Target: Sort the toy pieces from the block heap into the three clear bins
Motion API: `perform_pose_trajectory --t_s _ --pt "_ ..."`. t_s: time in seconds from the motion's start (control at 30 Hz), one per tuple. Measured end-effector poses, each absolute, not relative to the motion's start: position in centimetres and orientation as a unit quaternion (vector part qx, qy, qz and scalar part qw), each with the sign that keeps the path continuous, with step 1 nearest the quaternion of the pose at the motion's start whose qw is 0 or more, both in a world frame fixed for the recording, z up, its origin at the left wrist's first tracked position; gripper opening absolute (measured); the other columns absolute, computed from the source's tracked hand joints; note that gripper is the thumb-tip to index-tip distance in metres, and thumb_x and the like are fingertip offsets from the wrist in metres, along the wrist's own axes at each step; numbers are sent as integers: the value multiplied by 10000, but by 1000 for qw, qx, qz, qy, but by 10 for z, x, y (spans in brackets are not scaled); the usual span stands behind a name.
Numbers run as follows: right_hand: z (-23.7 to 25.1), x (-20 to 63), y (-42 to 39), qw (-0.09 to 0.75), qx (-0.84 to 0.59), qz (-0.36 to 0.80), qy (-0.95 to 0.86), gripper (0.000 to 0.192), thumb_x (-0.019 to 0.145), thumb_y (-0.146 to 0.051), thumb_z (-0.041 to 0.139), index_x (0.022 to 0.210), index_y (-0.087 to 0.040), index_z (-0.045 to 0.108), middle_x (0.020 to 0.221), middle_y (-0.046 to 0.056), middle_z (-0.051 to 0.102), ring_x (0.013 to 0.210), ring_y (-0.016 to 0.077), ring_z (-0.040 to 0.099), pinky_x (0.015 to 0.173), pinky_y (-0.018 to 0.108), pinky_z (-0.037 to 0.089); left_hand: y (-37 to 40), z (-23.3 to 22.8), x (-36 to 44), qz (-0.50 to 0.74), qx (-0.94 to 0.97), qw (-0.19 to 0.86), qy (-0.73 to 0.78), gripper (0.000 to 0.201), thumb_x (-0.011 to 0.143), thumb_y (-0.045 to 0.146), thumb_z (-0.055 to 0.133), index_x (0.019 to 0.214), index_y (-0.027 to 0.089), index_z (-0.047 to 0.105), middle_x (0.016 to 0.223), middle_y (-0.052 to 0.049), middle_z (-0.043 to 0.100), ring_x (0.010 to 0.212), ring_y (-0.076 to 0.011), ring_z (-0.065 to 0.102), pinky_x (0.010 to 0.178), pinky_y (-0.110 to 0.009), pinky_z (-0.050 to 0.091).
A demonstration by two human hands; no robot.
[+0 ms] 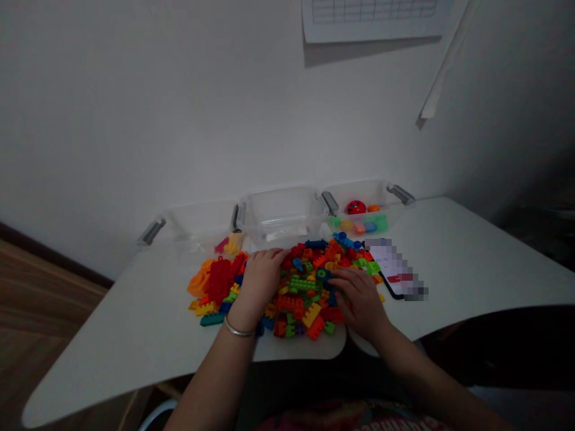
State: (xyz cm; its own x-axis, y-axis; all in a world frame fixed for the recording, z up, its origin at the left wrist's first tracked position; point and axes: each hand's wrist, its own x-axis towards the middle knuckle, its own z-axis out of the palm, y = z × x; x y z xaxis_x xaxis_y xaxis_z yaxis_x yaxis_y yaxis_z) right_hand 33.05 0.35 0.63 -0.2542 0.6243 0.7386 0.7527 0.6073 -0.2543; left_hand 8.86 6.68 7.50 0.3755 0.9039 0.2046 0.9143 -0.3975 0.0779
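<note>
A heap of colourful plastic building bricks covers the middle of the table. Over the heap's left part reaches my left hand, a bracelet on its wrist. Its visible fingers are stretched out towards red bricks at the back, and the undersides are hidden. My right hand rests at the heap's right edge. Those fingers extend to a dark blue piece with a green ring, with the thumb apart below. Between the hands lie a long green brick and a yellow-orange notched brick.
Three clear bins stand along the wall: left, middle and right. The right one holds a red ball-like toy and coloured pieces. A phone lies right of the heap. The white table's front edge is close to me.
</note>
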Motion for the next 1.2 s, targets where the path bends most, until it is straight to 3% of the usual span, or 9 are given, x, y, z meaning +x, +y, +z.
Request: perform_pose_trajectory --t_s 0.33,0.53,0.73,0.97,1.2 --pt "0 329 4 418 -450 -68 -786 217 890 -175 528 1067 -230 640 1142 61 695 1106 250 584 980 474 434 72 75 92 -99 -823 24 -559 457 856 139 481 1283 242 609 1199 -79 688 1115 -287 614 1002 -463 430" --pt "-1 330 4 438 -455 -43 -774 218 882 -176 528 1049 -244 651 1125 58 694 1090 246 598 986 474 439 67 77 96 -120 -832 -27 -541 589 845 213 535 1427 248 458 1340 -100 608 1226 -287 558 1118 -533 322" --pt "-2 331 6 438 -459 -36 -772 206 888 -167 518 1041 -240 636 1113 58 691 1077 247 594 980 484 433 69 78 100 -102 -828 -10 -552 465 866 302 590 1329 278 558 1253 -82 662 1212 -301 562 1151 -596 237" --pt "-2 329 7 443 -459 -34 -770 197 878 -165 529 1003 -246 658 1082 54 700 1046 237 604 957 463 450 71 80 97 -142 -810 -13 -569 448 841 260 605 1288 237 592 1206 -91 676 1138 -296 604 1032 -481 420" --pt "-3 328 9 444 -458 -44 -769 202 877 -146 531 995 -253 656 1080 47 702 1048 239 602 963 468 443 70 76 85 -304 -778 -165 -524 417 844 291 593 1257 236 594 1203 -81 667 1101 -230 625 976 -413 494"
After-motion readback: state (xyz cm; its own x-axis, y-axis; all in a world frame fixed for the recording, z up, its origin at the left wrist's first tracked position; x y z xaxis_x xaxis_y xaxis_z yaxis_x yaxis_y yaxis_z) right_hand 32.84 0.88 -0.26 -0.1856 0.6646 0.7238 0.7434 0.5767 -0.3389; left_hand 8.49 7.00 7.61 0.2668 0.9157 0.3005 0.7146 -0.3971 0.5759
